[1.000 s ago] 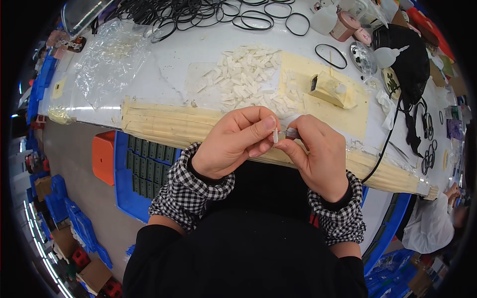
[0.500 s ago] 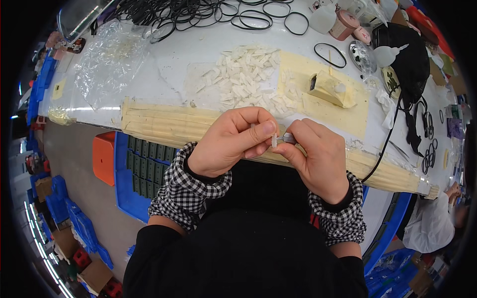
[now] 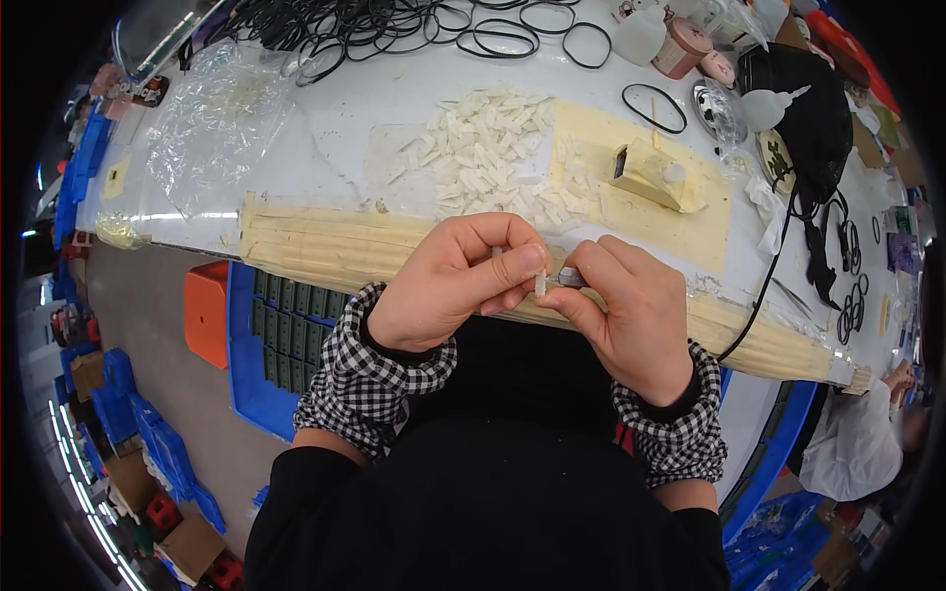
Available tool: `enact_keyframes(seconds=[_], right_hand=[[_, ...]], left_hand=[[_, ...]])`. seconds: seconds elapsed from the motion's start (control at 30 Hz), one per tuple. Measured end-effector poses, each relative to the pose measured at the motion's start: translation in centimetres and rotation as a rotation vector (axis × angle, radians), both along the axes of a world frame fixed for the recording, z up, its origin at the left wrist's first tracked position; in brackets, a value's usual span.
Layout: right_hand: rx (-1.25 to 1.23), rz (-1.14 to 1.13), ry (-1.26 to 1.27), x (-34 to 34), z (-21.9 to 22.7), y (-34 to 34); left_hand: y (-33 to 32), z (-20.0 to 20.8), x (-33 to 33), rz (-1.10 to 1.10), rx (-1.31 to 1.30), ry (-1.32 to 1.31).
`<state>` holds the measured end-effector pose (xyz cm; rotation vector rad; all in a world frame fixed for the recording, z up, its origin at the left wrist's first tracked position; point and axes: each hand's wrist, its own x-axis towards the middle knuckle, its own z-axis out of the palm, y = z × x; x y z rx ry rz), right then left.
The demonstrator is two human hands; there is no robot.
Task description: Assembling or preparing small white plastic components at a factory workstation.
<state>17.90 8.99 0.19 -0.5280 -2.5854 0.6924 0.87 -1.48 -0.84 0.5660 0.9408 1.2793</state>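
Over the near table edge my two hands meet. My left hand (image 3: 461,281) is closed, pinching a small white strip (image 3: 540,285) between thumb and fingers. My right hand (image 3: 636,313) is closed close beside it, its thumb tip by the strip. Between its thumb and forefinger shows a small grey, shiny piece (image 3: 570,277), mostly hidden and too small to name. Just beyond my hands lies a loose pile of similar white strips (image 3: 493,148). To the right of the pile, a tape-wrapped yellow block (image 3: 655,179) with a dark opening sits on a yellow sheet (image 3: 705,236).
Black rubber-like loops (image 3: 498,39) lie along the far side. Crumpled clear plastic (image 3: 217,128) is at the left. A black bag (image 3: 798,108) and a pink cup (image 3: 682,51) stand at right. Below the table, a blue crate (image 3: 241,364) holds dark parts beside an orange stool (image 3: 206,315).
The white strip and my left fingertips have shifted very slightly left. My right hand stays nearly in place, still gripping the grey piece.
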Motion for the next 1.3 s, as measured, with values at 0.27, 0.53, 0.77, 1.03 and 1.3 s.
enact_keyframes(seconds=[0.27,0.53,0.77,1.03,1.3], right_hand=[[-0.019,-0.015,0.000,0.0,0.1,-0.2],[0.020,0.003,-0.021,0.2,0.0,-0.1],[0.012,-0.001,0.014,0.0,-0.1,-0.1],[0.023,-0.007,0.030,0.0,-0.1,-0.1],[-0.117,-0.180,0.135,-0.1,-0.6,1.6]], left_hand=[[-0.1,0.2,0.0,0.006,-0.005,0.019],[-0.1,0.2,0.0,0.006,0.005,0.015],[-0.1,0.1,0.1,0.010,0.017,0.023],[-0.2,0.3,0.1,0.010,0.003,0.045],[-0.2,0.0,0.4,0.245,-0.018,0.106]])
